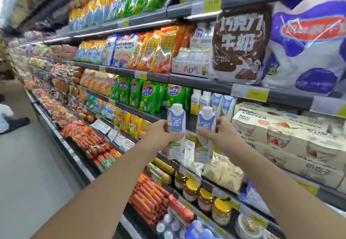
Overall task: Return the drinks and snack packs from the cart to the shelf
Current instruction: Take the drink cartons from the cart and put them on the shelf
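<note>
You face a long refrigerated shelf unit that runs away to your left, its tiers packed with goods. On the upper right tier stand the biggest items: a white and blue milk bag and, just left of it, a brown chocolate milk bag. Below them, on the tier at hand level, cream-coloured yogurt multipack cartons are stacked to your right. Left of centre, green snack packs stand in a row on that same tier, with orange sausage packs on the tier above. Lower down lie red sausage sticks and a row of gold-lidded glass jars.

Both your arms reach forward toward the hand-level tier. Your left hand grasps a blue and white drink carton round its middle, fingers wrapped round the front. Your right hand grasps a second matching carton the same way. Both cartons are upright with white caps on top, held side by side and near each other in front of the shelf edge, not resting on it. Just behind them on the tier stand matching shelved cartons and yellow-banded white bottles. The cart is out of sight.
</note>
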`<state>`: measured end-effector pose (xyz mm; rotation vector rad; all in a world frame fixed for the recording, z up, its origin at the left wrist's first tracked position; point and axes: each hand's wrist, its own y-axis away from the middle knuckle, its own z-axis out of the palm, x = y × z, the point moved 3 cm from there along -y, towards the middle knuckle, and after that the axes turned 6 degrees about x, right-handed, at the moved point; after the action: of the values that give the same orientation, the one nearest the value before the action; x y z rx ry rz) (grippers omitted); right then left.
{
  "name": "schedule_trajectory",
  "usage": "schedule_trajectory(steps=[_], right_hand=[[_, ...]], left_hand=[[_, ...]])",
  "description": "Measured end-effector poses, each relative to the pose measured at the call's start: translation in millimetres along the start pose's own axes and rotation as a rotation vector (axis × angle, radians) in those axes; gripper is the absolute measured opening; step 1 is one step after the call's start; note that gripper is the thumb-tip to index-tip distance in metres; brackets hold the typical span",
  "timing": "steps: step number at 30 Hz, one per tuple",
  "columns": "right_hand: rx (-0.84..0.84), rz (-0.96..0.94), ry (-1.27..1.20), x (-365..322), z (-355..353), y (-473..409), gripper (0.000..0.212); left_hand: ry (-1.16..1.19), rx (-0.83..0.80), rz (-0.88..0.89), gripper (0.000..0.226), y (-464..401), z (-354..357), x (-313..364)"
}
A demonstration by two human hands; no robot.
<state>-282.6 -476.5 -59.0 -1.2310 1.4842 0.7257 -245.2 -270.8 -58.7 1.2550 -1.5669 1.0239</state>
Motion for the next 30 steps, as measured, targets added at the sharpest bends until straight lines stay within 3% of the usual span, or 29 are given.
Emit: schedule_trajectory(steps=[9,18,23,30], right_hand=[[0.225,0.091,0.088,21,16,-72,0.045],[0.622,0.124,0.190,19,16,-129,0.043],[0.775,0.113,0.294,23,15,-147,0.040],[0.847,0.140,0.317,38,9,-151,0.035]], left_hand=[[-0.060,-0.093,0.061,0.053,-128,28,-16],[0.014,-0.357,0.154,0.044,-232,86,-12],[0.038,-0.361,0.247,0.038,-253,122,-17],[-0.133,-0.302,0.470,0.047,-263,132,-14]])
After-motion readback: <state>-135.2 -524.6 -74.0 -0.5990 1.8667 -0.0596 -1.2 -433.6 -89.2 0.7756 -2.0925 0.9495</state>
